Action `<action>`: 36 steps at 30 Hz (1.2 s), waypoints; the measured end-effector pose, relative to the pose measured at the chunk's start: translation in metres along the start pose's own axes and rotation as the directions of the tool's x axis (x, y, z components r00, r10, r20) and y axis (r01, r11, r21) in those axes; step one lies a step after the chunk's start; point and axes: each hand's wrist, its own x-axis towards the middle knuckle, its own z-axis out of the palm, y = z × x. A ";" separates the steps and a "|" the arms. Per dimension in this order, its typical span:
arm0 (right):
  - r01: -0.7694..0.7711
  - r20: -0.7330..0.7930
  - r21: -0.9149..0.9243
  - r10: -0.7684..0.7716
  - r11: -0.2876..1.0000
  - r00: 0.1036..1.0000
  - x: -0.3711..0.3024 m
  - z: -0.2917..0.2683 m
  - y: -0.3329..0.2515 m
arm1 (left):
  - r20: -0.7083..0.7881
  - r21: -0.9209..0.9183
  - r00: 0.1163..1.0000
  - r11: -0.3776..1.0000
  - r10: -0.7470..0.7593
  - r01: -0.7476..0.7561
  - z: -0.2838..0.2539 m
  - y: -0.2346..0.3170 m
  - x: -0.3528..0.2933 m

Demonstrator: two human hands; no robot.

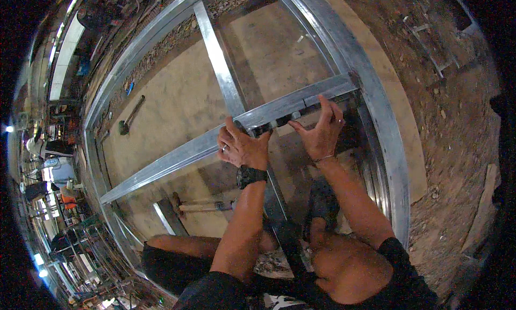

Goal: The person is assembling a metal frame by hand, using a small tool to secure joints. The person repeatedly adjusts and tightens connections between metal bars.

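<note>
A galvanized metal crossbar runs slantwise through a large metal frame in front of me. Against its near side sits a dark, narrow piece with a short pale part; its exact kind cannot be made out. My left hand, with a ring and a black wristwatch, curls at the bar, its thumb by the left end of this piece. My right hand grips toward its right end, thumb below and index finger raised at the bar's edge. Fingers partly hide the piece. Another metal bar meets the crossbar from the far side.
The outer frame surrounds my crouched legs, over tan board. A hammer lies inside at the left, and a second wooden-handled tool lies near my left knee. Rough dirt ground spreads to the right; cluttered racks stand left.
</note>
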 end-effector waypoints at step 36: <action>-0.091 0.118 0.295 0.058 0.951 0.991 -0.029 0.024 -0.014 | 0.027 -0.050 0.996 0.995 0.087 -0.086 0.008 -0.009 0.007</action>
